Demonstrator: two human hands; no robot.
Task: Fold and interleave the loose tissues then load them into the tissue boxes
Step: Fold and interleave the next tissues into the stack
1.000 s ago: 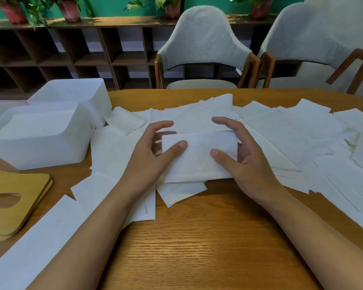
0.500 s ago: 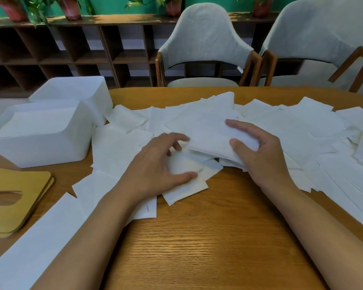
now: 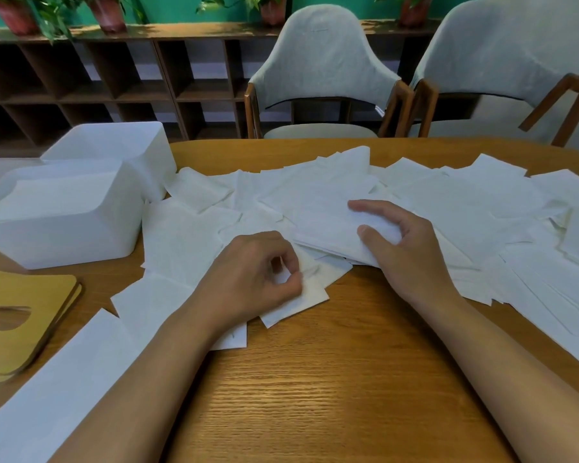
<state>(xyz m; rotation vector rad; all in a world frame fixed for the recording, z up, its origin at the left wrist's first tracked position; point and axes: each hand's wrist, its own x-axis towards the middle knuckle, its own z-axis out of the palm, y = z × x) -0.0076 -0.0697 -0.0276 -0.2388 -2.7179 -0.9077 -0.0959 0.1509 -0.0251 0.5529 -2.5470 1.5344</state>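
white soft tissue squares (image 3: 465,202) litter wood-grain table (image 3: 315,396); left hand (image 3: 254,279) pinches one sheet (image 3: 311,292), right hand (image 3: 411,259) grips folded stack (image 3: 328,225).

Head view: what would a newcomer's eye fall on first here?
White tissues lie strewn over most of the wooden table. At centre the right hand grips a folded stack, and the left hand pinches one tissue beside it. Two white boxes stand at the left, the nearer holding tissues.
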